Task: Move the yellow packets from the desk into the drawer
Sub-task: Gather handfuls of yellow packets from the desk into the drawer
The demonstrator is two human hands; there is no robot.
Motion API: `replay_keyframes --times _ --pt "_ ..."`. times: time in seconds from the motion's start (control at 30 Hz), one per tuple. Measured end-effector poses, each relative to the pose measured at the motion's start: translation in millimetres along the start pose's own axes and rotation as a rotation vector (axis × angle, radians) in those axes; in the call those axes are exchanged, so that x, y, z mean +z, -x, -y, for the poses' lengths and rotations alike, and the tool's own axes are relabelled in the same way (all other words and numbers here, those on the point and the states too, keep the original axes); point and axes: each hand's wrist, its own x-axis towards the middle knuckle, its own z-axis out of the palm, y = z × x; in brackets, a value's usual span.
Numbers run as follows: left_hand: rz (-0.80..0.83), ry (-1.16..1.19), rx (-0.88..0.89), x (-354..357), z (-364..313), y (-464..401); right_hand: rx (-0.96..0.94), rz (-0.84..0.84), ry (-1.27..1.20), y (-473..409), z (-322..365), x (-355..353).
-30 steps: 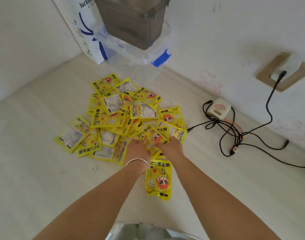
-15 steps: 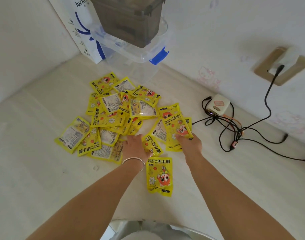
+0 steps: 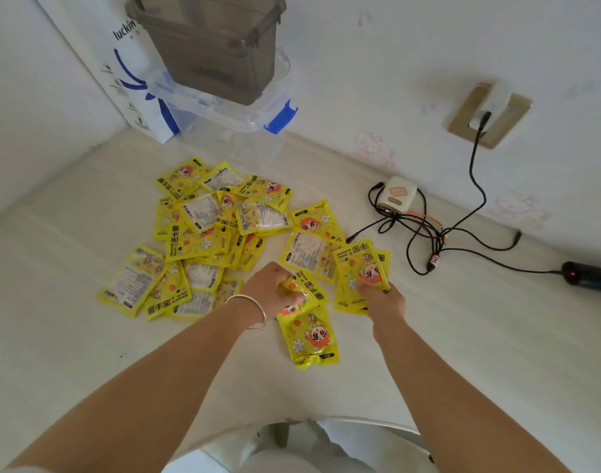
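Several yellow packets (image 3: 203, 233) lie heaped on the pale desk (image 3: 53, 336), mostly at centre left. My left hand (image 3: 270, 290), with a silver bangle on the wrist, is closed on one yellow packet (image 3: 309, 291) at the heap's near edge. My right hand (image 3: 380, 298) grips a small stack of yellow packets (image 3: 360, 268) just to the right. One more yellow packet (image 3: 311, 339) lies flat between my forearms, partly under the one in my left hand. No drawer is in view.
A clear plastic box (image 3: 224, 110) with blue clips stands at the back wall, a brown bin (image 3: 210, 46) on top and a white paper bag (image 3: 132, 76) beside it. A small white device (image 3: 396, 196) with tangled black cables (image 3: 428, 240) lies at right. A wall socket (image 3: 490, 114) is above.
My hands have spread apart. The right hand has gathered packets into a stack and moved right with them. The left hand has closed on a packet at the heap's near edge.
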Motion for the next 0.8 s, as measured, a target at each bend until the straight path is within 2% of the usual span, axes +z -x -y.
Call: replay_keyframes --times 0.07,0.13,0.2,0.3,0.47,0.67,0.8 --pt "0.166 -0.069 0.036 9 -6 1 0.018 -0.017 -0.032 4 -4 -5" --pt "0.240 -0.208 0.074 21 -10 1 0.035 -0.031 -0.047 9 -10 -12" --pt "0.234 -0.352 0.117 34 -13 3 0.047 -0.042 -0.065 14 -18 -19" --pt "0.162 -0.445 0.147 45 -14 6 0.068 -0.054 -0.112 21 -29 -28" --pt "0.209 -0.422 0.077 46 -18 2 0.080 -0.076 -0.175 31 -46 -37" --pt "0.154 -0.493 0.101 47 -12 6 0.099 -0.157 -0.288 49 -72 -57" --pt "0.158 -0.341 0.086 40 -17 3 0.104 -0.219 -0.358 55 -88 -69"
